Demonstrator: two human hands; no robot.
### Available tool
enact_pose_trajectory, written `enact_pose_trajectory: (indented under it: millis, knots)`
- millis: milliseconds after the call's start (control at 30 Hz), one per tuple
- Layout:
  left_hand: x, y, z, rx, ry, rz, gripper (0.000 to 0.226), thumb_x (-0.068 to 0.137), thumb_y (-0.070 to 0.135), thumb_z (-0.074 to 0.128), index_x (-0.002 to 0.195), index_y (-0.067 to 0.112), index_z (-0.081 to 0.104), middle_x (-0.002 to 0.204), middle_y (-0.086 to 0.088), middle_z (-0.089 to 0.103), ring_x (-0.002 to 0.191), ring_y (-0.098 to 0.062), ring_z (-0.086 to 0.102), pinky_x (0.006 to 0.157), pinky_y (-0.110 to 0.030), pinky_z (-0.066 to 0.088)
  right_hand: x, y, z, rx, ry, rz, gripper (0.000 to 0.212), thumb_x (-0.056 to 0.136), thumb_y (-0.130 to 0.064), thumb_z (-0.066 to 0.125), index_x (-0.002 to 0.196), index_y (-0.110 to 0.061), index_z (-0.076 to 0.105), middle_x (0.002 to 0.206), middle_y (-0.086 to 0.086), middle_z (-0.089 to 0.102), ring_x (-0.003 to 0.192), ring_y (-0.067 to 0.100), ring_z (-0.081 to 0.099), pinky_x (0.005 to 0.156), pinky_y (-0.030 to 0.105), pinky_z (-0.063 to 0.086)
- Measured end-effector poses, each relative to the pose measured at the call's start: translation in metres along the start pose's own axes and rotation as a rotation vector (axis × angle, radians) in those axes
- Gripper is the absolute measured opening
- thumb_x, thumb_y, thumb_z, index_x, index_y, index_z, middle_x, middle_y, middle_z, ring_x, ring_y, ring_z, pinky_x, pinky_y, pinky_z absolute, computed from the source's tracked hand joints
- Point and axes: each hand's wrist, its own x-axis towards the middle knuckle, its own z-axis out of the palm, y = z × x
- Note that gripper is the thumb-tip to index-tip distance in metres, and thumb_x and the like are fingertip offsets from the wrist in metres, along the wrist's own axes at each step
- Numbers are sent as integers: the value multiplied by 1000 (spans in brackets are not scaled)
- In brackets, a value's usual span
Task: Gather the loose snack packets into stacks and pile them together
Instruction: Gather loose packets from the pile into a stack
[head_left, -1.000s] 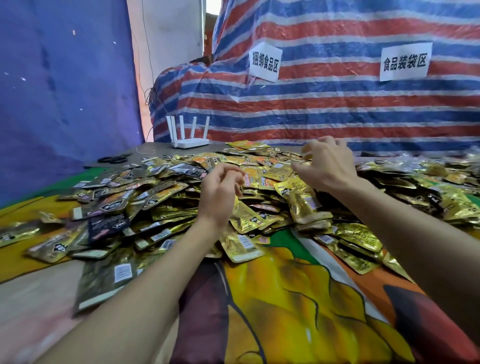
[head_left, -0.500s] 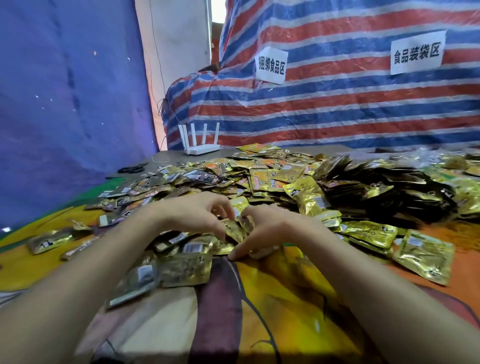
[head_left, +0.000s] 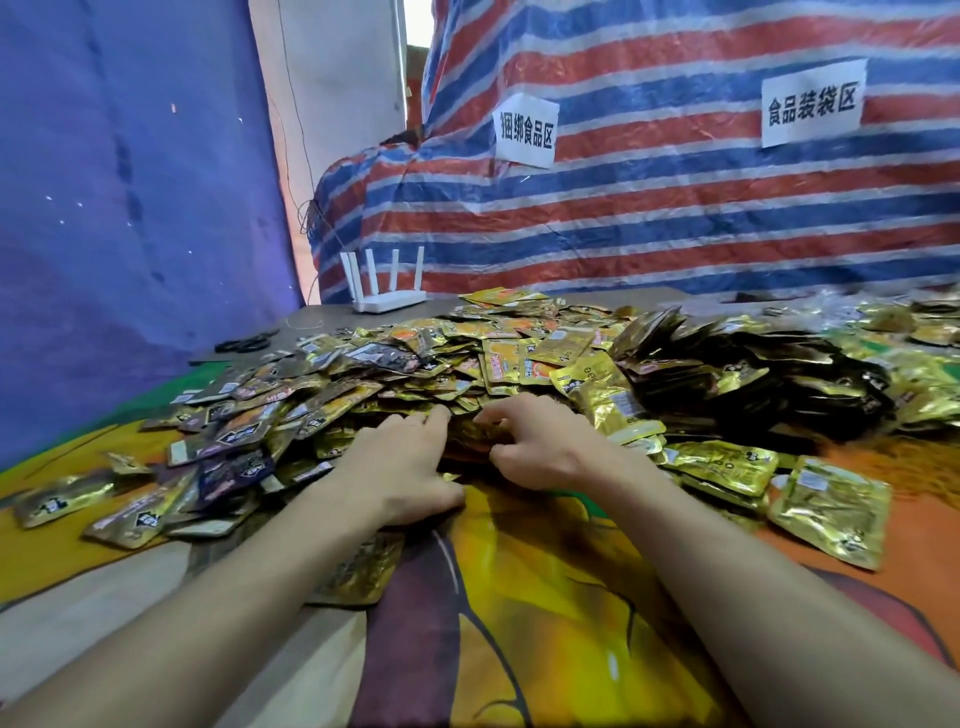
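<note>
A: Left hand (head_left: 402, 470) and right hand (head_left: 540, 447) sit side by side at the near edge of the heap, fingers curled inward around a small bunch of packets (head_left: 470, 441) pinched between them

B: A second ago they were apart, weren't they?

A: Yes, each was reaching into the spread on its own, the right one further out toward 1 o'clock. Now both have pulled back to the middle and closed in on the same bunch, so I'd judge a stack is being squared up

B: How tight is the hold?

A: Both narrow, thumbs low on the cloth (head_left: 545, 597), fingertips nearly meeting over the packets. How many they hold is hidden

B: And the rest?

A: Loose packets (head_left: 291, 410) fan out from 9 to 12 o'clock. A dark stacked pile (head_left: 753, 384) lies at 2 o'clock, well apart from the hands, with a few gold ones (head_left: 831, 506) at 3 o'clock. A router (head_left: 387, 291) stands at 11 o'clock, far back

B: So, early days?

A: Seems so; most of the heap is unsorted, and this bunch likely goes to the pile at 2 o'clock
</note>
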Motion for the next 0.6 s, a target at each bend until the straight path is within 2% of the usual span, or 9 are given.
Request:
enact_pose_trajectory:
  millis: [100, 167, 267, 333, 433, 467, 533, 567, 600]
  knots:
    - [6, 1, 5, -144, 125, -39, 62, 79, 45, 62, 134, 31, 36, 112, 5, 59, 103, -26, 60, 71, -36, 36, 1, 12, -3, 191, 65, -1, 15, 85, -15, 58, 95, -22, 68, 91, 6, 72, 85, 27, 67, 79, 50, 59]
    - [8, 1, 7, -310, 192, -98, 65, 81, 36, 65, 138, 39, 34, 108, 6, 59, 97, -26, 60, 72, -36, 42, 0, 16, -4, 303, 117, -6, 11, 87, -11, 60, 85, -19, 67, 84, 9, 72, 80, 29, 68, 76, 51, 59]
    - [19, -3, 7, -629, 189, -221, 67, 80, 21, 73, 140, 31, 44, 103, 3, 63, 93, -23, 62, 84, -42, 53, 0, 18, -5, 423, 175, 11, 7, 91, -11, 62, 95, -14, 67, 91, 14, 73, 82, 31, 70, 74, 47, 58]
    - [27, -6, 7, -847, 163, -308, 52, 76, 19, 82, 123, 21, 60, 107, -4, 66, 97, -24, 64, 88, -42, 54, 2, 20, -4, 515, 209, 33, 10, 94, -11, 63, 103, -15, 65, 95, 13, 72, 80, 26, 68, 69, 41, 56]
    - [34, -5, 7, -1140, 147, -389, 42, 72, 22, 89, 108, 15, 68, 110, -10, 68, 106, -29, 65, 90, -41, 52, 4, 22, -5, 650, 248, 51, 17, 96, -12, 64, 113, -13, 64, 102, 11, 70, 87, 21, 67, 67, 27, 54]
    - [36, -4, 6, -1195, 158, -397, 42, 72, 23, 89, 107, 14, 68, 114, -10, 68, 110, -30, 64, 94, -44, 52, 3, 22, -6, 708, 259, 53, 16, 96, -12, 64, 112, -13, 64, 104, 11, 71, 90, 21, 68, 69, 27, 56]
    - [39, -2, 3, -1244, 180, -401, 45, 73, 25, 89, 110, 12, 68, 124, -11, 65, 117, -32, 60, 99, -49, 51, 3, 22, -7, 820, 282, 76, 10, 96, -11, 64, 106, -16, 65, 106, 13, 71, 99, 26, 69, 80, 37, 59]
    - [41, -1, 1, -1264, 190, -397, 42, 74, 26, 88, 108, 13, 68, 125, -12, 65, 115, -31, 61, 95, -49, 53, 3, 23, -8, 873, 293, 92, 9, 96, -10, 65, 101, -18, 66, 107, 14, 72, 102, 29, 69, 85, 44, 58]
    - [43, 1, -1, -1302, 204, -387, 35, 75, 24, 87, 103, 14, 67, 122, -13, 66, 108, -30, 63, 84, -46, 57, 3, 24, -9, 938, 298, 111, 10, 95, -9, 65, 97, -19, 66, 107, 15, 72, 103, 31, 69, 89, 48, 57]
